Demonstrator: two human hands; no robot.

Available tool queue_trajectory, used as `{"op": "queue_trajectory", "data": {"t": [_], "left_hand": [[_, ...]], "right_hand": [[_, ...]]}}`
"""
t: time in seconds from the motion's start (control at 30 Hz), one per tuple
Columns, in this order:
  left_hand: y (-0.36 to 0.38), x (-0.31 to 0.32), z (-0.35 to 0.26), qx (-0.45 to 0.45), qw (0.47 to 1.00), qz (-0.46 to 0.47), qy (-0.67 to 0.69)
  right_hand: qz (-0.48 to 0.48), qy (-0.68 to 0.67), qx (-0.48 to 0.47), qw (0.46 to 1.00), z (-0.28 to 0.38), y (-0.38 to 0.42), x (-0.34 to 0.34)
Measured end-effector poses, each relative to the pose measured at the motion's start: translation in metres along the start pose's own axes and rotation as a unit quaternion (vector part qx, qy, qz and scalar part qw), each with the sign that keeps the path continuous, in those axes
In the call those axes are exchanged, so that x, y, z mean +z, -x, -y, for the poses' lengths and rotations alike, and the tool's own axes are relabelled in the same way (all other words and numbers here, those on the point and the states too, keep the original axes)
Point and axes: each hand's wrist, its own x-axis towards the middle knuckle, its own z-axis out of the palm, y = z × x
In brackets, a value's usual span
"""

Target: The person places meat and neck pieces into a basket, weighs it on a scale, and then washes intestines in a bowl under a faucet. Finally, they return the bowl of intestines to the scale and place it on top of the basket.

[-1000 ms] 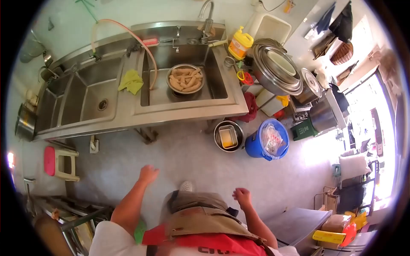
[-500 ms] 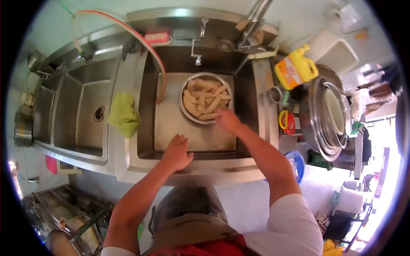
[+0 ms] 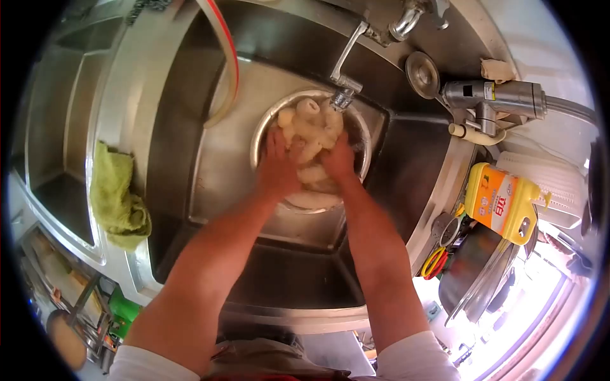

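Inside the sink, a round metal bowl holds a pile of pale, thick, tube-like pieces; one shows a round hole at its end. My left hand is in the left half of the bowl, fingers spread over the pieces and thumb apart. Against the right side of the pile lies my right hand, its fingers stretched forward and partly hidden among the pieces. A metal tap overlaps the bowl's back edge in this view.
A hose with a red stripe hangs into the sink on the left. Beyond the left edge lies a green cloth. A yellow jug, a strainer and a metal showerhead-like fitting are on the right.
My left hand has moved from the sink's front edge into the bowl. The right hand has gone from the bowl's rim in among the pieces. My view is closer and turned.
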Motion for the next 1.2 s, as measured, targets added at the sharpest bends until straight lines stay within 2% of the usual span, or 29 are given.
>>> {"op": "queue_trajectory", "data": {"t": [0.03,0.07,0.13,0.17,0.2,0.23,0.27,0.3,0.33,0.4,0.43,0.47,0.5,0.53,0.6,0.63,0.67,0.7,0.73,0.77,0.8,0.87,0.9,0.93,0.97,1.03,1.1,1.17,1.2], "left_hand": [[-0.011,-0.001,0.008,0.003,0.999,0.025,-0.026],[-0.022,0.011,0.02,0.035,0.996,-0.029,-0.076],[-0.042,-0.016,0.038,0.067,0.997,0.009,-0.04],[-0.049,-0.027,0.046,0.084,0.996,0.028,-0.024],[-0.054,-0.031,0.056,0.046,0.996,0.021,0.07],[-0.058,-0.032,0.067,0.007,0.986,0.016,0.163],[-0.06,-0.031,0.068,-0.045,0.982,0.007,0.185],[-0.062,-0.029,0.07,-0.096,0.973,-0.004,0.208],[-0.06,-0.021,0.062,-0.156,0.974,-0.016,0.161],[-0.066,-0.034,0.037,-0.282,0.938,-0.067,0.191],[-0.073,-0.042,0.035,-0.275,0.933,-0.015,0.232],[-0.084,-0.048,0.039,-0.268,0.924,0.033,0.272],[-0.093,-0.059,0.043,-0.26,0.911,0.081,0.31],[-0.102,-0.072,0.05,-0.273,0.833,0.251,0.41],[-0.11,-0.044,0.076,-0.257,0.782,0.258,0.506],[-0.106,-0.027,0.085,-0.248,0.751,0.264,0.552],[-0.102,-0.015,0.089,-0.22,0.68,0.254,0.652],[-0.095,-0.037,0.08,-0.193,0.728,0.246,0.609],[-0.08,-0.061,0.071,-0.167,0.773,0.237,0.565],[-0.063,-0.082,0.062,-0.142,0.814,0.225,0.517],[-0.05,-0.089,0.059,-0.146,0.789,0.28,0.527],[-0.017,-0.069,0.061,0.013,0.946,0.179,0.272],[-0.004,-0.063,0.058,0.005,0.964,0.162,0.209],[0.009,-0.056,0.054,-0.006,0.979,0.146,0.145],[0.017,-0.04,0.049,-0.08,0.978,0.138,0.131],[0.02,-0.033,0.037,-0.206,0.963,0.115,0.131],[0.016,-0.031,0.02,-0.308,0.933,0.092,0.159],[0.012,-0.021,0.022,-0.342,0.924,0.081,0.152],[0.005,-0.015,0.028,-0.362,0.913,0.082,0.171]], "right_hand": [[-0.004,-0.123,-0.017,0.992,-0.006,-0.003,0.008],[-0.009,-0.243,-0.035,0.969,-0.015,-0.006,0.02],[0.008,-0.255,0.009,0.967,0.003,0.006,0.021],[0.03,-0.148,0.069,0.986,0.045,0.028,-0.001],[0.051,-0.04,0.129,0.99,0.067,0.043,-0.015],[0.049,-0.06,0.051,0.996,0.057,0.048,-0.012],[0.047,-0.079,-0.03,0.995,0.041,0.049,-0.006],[0.046,-0.096,-0.112,0.988,0.059,0.057,-0.017],[0.071,-0.229,0.014,0.971,0.076,0.067,-0.032],[0.048,-0.429,0.051,0.901,0.048,0.04,-0.002],[0.038,-0.52,0.065,0.851,0.037,0.021,0.013],[0.016,-0.489,0.09,0.867,0.037,0.003,0.023],[0.05,-0.532,0.116,0.838,0.049,-0.005,0.021],[0.082,-0.573,0.144,0.803,0.06,-0.01,0.018],[0.175,-0.639,0.212,0.718,0.061,-0.022,0.018],[0.186,-0.614,0.192,0.742,0.058,-0.015,0.016],[0.196,-0.588,0.17,0.766,0.06,-0.009,0.009],[0.205,-0.56,0.144,0.79,0.062,-0.007,0.001],[0.183,-0.506,0.027,0.843,0.043,-0.013,0.003],[0.189,-0.47,0.016,0.862,0.045,-0.007,-0.003],[0.193,-0.434,0.005,0.88,0.048,0.009,-0.01],[0.16,-0.388,-0.014,0.908,0.051,0.046,-0.006],[0.093,-0.279,-0.079,0.953,0.055,0.061,0.004],[0.024,-0.163,-0.142,0.976,0.06,0.075,0.015],[-0.045,-0.043,-0.204,0.977,0.063,0.084,0.025],[-0.124,0.021,-0.197,0.972,0.059,0.091,0.055],[-0.153,0.056,-0.144,0.976,0.061,0.09,0.081],[-0.13,0.073,-0.035,0.988,0.055,0.089,0.098],[-0.157,0.088,-0.083,0.98,0.042,0.079,0.106]]}}
